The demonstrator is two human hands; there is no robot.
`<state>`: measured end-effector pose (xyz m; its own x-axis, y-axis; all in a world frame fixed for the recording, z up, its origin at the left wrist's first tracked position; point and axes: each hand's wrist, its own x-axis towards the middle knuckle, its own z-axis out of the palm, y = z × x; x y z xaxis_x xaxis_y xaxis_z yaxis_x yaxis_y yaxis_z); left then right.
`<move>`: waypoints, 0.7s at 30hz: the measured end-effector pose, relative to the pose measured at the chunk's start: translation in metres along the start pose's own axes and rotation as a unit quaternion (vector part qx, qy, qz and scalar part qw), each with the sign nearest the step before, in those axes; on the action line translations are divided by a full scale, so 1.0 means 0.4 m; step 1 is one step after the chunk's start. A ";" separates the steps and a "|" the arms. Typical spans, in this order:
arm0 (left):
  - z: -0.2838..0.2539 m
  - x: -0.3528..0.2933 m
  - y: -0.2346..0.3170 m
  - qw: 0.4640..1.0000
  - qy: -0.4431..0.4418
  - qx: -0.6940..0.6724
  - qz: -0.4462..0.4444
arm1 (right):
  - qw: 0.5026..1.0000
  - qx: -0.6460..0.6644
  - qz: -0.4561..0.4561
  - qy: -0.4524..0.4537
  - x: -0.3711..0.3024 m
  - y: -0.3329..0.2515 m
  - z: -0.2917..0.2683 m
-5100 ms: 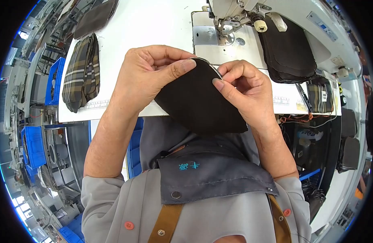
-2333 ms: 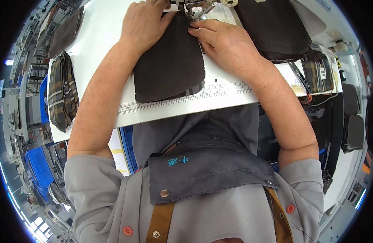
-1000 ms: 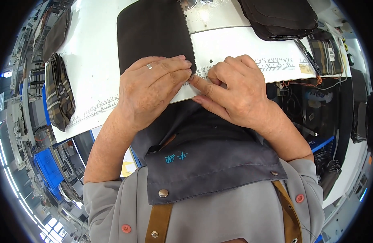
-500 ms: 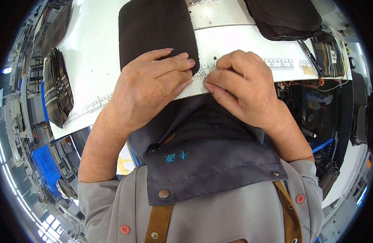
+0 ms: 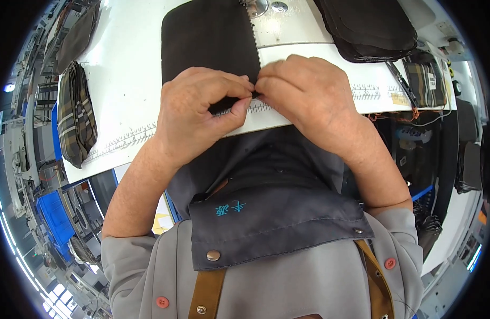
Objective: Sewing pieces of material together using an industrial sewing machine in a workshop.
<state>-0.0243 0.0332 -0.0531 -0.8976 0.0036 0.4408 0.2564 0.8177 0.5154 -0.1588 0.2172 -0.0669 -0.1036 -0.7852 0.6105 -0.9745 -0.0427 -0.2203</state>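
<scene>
Black cloth (image 5: 210, 42) mostly flat on the white desk (image 5: 125, 101), a little left of the middle, with its far end beside a round metal plate (image 5: 257, 7) and its near right corner between the two hands. Left hand (image 5: 189, 109) arched over the near edge, with fingers (image 5: 229, 85) and thumb bowed into a loop, roomy at the palm but narrowed to almost nothing at the tips, and pinched there on that corner. Right hand (image 5: 317, 93) just beside, back upward, with fingers curled inward and tips at the same corner, close to those of the left; impossible to tell how narrow at the very tips, partly hidden behind the knuckles. Along the near edge of the desk, ruler marks (image 5: 131, 139), partly covered by the hands. On the left, a stack of plaid cloth (image 5: 75, 119); farther off, a dark piece (image 5: 77, 40). On the far right, a thick stack of dark pieces (image 5: 370, 32); nearer, a slim dark tool (image 5: 402, 85) beside a plaid piece (image 5: 425, 80) with a white label. Nearest of all, a dark grey apron (image 5: 277, 228) over a light grey shirt (image 5: 287, 287). Low on the left, a blue bin (image 5: 55, 218).
</scene>
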 end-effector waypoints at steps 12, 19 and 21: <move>-0.031 -0.016 0.009 0.966 -0.095 0.181 0.161 | 1.000 -0.003 -0.009 -0.006 -0.002 0.011 0.001; -0.045 0.003 0.022 0.961 -0.129 0.189 0.155 | 0.997 0.025 -0.011 -0.074 0.004 0.021 -0.037; -0.047 0.010 0.018 0.966 -0.131 0.169 0.143 | 0.994 0.081 0.019 -0.070 0.010 0.021 -0.044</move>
<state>-0.0194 0.0282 -0.0339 -0.8784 0.3671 0.3060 0.4156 0.9029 0.1098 -0.1708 0.2246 -0.0527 -0.0997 -0.8659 0.4901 -0.9246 -0.1015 -0.3673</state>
